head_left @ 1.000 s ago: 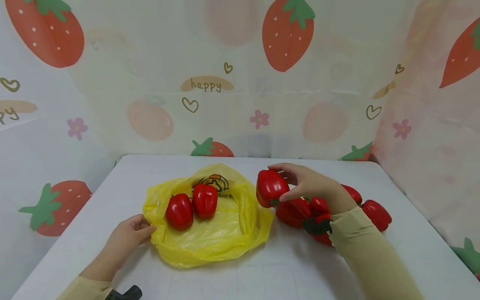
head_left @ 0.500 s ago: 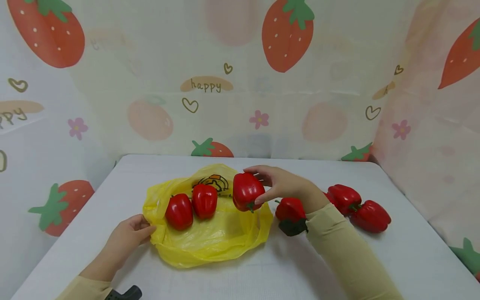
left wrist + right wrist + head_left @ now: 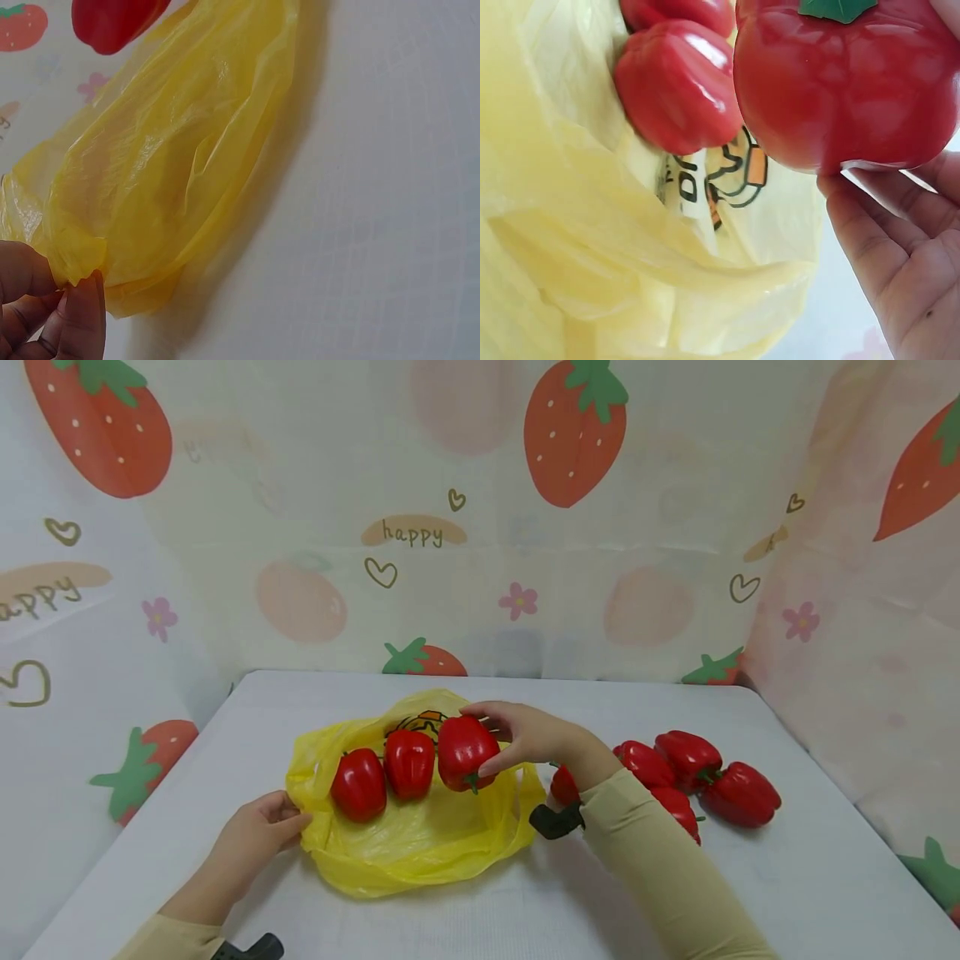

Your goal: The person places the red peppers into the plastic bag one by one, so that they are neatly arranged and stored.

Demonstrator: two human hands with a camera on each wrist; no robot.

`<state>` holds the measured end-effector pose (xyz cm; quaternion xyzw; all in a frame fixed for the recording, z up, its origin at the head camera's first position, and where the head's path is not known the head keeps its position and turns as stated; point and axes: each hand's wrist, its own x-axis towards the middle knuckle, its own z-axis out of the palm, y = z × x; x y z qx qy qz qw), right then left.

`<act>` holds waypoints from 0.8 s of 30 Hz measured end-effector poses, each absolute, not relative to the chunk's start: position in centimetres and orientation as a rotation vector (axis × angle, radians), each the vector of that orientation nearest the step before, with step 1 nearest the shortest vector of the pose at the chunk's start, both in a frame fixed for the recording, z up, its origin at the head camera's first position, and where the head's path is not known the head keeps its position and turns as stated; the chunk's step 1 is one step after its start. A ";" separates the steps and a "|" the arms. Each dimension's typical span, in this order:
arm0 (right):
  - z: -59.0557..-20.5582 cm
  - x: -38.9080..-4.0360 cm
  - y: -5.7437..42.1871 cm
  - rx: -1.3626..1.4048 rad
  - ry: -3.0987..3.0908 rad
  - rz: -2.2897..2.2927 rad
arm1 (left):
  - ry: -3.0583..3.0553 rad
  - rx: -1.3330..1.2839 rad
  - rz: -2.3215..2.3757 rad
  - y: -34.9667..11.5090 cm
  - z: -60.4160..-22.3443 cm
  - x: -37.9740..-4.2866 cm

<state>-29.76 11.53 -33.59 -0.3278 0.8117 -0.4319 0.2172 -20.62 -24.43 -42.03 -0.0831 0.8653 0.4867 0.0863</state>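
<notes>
A yellow plastic bag (image 3: 420, 852) lies spread open on the table, with two red bell peppers (image 3: 359, 784) side by side inside it. My left hand (image 3: 258, 827) pinches the bag's left rim between thumb and fingers, as the left wrist view also shows at the gathered plastic (image 3: 79, 259). With thumb and fingers around it, my right hand (image 3: 536, 737) holds another red bell pepper (image 3: 467, 752) over the bag, right of the two inside. In the right wrist view this held pepper (image 3: 847, 90) shows its green stem cap, and the fingers grip its side.
Several more red bell peppers (image 3: 742, 795) lie on the white table (image 3: 817, 877) to the right, partly hidden by the right forearm. A cloth backdrop (image 3: 480, 610) printed with strawberries stands behind and at both sides.
My right hand has carried the held pepper leftward, from the loose pile across the bag's right rim to beside the two peppers inside. The left hand has stayed on the rim.
</notes>
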 end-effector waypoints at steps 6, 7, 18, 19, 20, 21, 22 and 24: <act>-34.1 -30.0 10.9 -0.897 2.289 -1.156 | 2.568 -0.246 1.466 -24.5 -42.1 -20.6; -34.2 -30.0 10.8 -0.895 2.298 -1.147 | 2.566 -0.246 1.468 -24.6 -42.1 -20.6; -35.8 -30.7 9.4 -0.758 2.422 -1.043 | 2.583 -0.241 1.464 -24.7 -42.4 -20.6; -35.9 -30.8 9.4 -0.753 2.428 -1.038 | 2.586 -0.240 1.462 -24.7 -42.4 -20.6; -35.9 -30.8 9.4 -0.751 2.434 -1.033 | 2.589 -0.238 1.461 -24.7 -42.3 -20.6; -36.0 -30.8 9.3 -0.749 2.439 -1.027 | 2.591 -0.237 1.462 -24.7 -42.3 -20.6; -36.1 -30.8 9.4 -0.748 2.448 -1.020 | 2.591 -0.235 1.463 -24.7 -42.3 -20.5; -36.3 -30.9 9.3 -0.745 2.457 -1.013 | 2.592 -0.231 1.465 -24.7 -42.3 -20.5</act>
